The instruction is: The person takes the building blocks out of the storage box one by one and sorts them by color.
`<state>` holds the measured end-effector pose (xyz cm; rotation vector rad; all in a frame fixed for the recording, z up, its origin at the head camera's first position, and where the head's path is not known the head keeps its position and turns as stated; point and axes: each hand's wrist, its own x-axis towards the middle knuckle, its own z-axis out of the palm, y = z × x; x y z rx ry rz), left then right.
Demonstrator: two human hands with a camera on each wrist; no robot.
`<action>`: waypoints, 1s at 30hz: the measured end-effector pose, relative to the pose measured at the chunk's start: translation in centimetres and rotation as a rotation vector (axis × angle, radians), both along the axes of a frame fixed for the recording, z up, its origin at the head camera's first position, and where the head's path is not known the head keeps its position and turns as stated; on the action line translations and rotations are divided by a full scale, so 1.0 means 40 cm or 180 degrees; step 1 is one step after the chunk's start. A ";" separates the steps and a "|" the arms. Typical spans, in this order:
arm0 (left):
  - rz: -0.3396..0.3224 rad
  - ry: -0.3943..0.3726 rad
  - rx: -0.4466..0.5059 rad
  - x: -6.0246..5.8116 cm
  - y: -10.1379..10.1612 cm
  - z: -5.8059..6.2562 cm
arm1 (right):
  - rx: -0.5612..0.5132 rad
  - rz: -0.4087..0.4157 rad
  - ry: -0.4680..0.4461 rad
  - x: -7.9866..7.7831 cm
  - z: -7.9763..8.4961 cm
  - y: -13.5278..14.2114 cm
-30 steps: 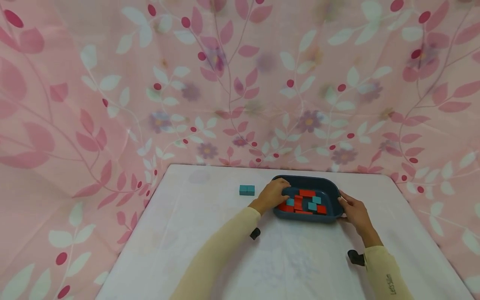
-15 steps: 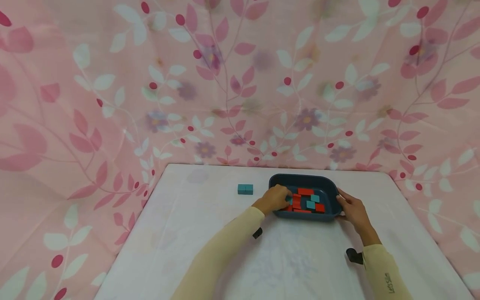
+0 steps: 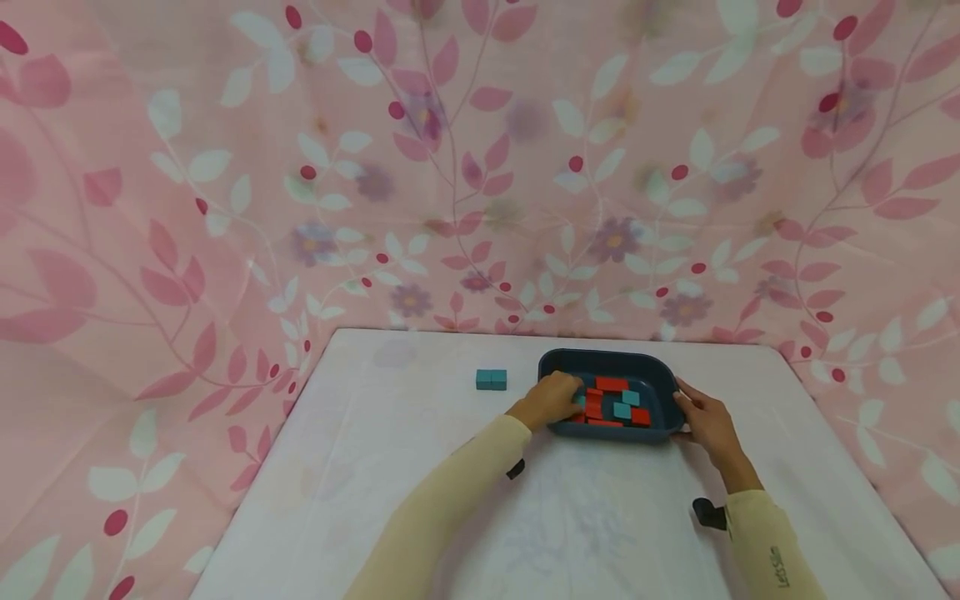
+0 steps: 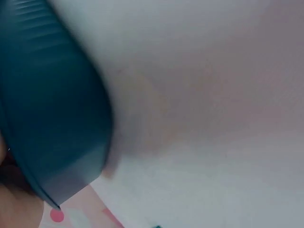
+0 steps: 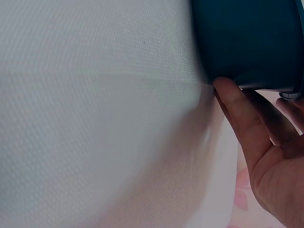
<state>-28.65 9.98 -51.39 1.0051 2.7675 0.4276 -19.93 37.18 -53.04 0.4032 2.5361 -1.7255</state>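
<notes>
A dark blue plastic tub (image 3: 600, 432) with rounded corners stands toward the back of the table. In it lie several red blocks (image 3: 612, 384) and teal blocks (image 3: 622, 410). My left hand (image 3: 547, 398) reaches over the tub's left end, fingers bent down among the blocks; its fingertips are mostly hidden, so I cannot tell whether it pinches one. My right hand (image 3: 708, 423) grips the tub's right end, thumb at the rim. In the right wrist view, fingers (image 5: 242, 111) of that hand reach under the tub's lower edge. The left wrist view shows mainly the tub's outer wall (image 4: 57, 109).
Two teal blocks (image 3: 491, 380) sit side by side on the white-covered table (image 3: 360, 433), left of the tub. Behind the table hangs a pink floral curtain (image 3: 465, 208). Dark camera mounts (image 3: 708, 513) stick out at the wrists.
My left hand has moved from the tub's left rim further right and down among the blocks, its fingers drawing together. The right hand keeps its grip on the tub.
</notes>
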 end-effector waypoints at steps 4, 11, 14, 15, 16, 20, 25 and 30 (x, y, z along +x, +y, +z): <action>0.0033 0.0241 -0.0139 0.004 0.009 -0.009 | -0.0020 -0.0007 -0.0003 0.003 -0.001 -0.001; -0.0041 0.0752 -0.0474 0.013 0.017 -0.013 | -0.0014 0.0004 0.0072 0.004 0.003 0.000; -0.0127 0.0711 -0.0539 0.011 0.012 -0.014 | -0.0035 -0.0004 0.0065 0.005 0.002 -0.004; -0.0153 0.0662 -0.0558 0.010 0.009 -0.015 | -0.0032 -0.0007 0.0042 0.006 0.001 -0.005; -0.0182 0.0618 -0.0580 0.009 0.006 -0.016 | -0.0040 -0.0021 0.0020 0.006 0.000 -0.007; -0.0209 0.0366 -0.0561 0.007 0.000 -0.014 | -0.0049 -0.0057 -0.0052 0.008 -0.005 -0.013; -0.0200 0.0258 -0.0389 0.002 -0.002 -0.010 | 0.0001 -0.0054 0.0006 0.006 -0.006 -0.012; -0.0163 0.0233 -0.0208 -0.005 -0.001 -0.007 | 0.0030 -0.0054 0.0019 0.000 -0.001 -0.007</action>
